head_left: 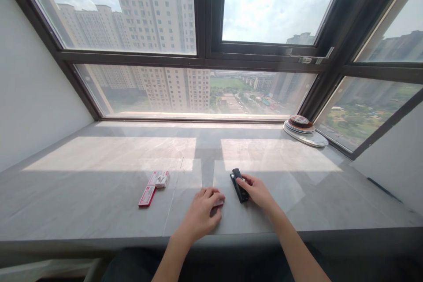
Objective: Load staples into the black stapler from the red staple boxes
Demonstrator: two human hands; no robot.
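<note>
Found on the sill (109,216), toward the near side, just right of the left hand (203,209): black stapler (238,188), by its look; upper and lower parts slightly splayed; held from the right by the right hand (259,191), thumb over the top and fingers closed against it, presumably to steady it; long axis running away from the near side, leaning left; silver-marked end pointing toward the window (145,90); judged to be angled so for an easy right-side grip. Noted at the left hand: fingers half curled, thumb apart, around a red-and-white item (218,203), mostly hidden; whether gripped or merely covered, cannot tell; likely kept close for convenience. Recorded farther left: two flat boxes (147,196) and a small box (161,179), closely grouped, probably set aside for room; in the far right corner, round stack (299,128).
</note>
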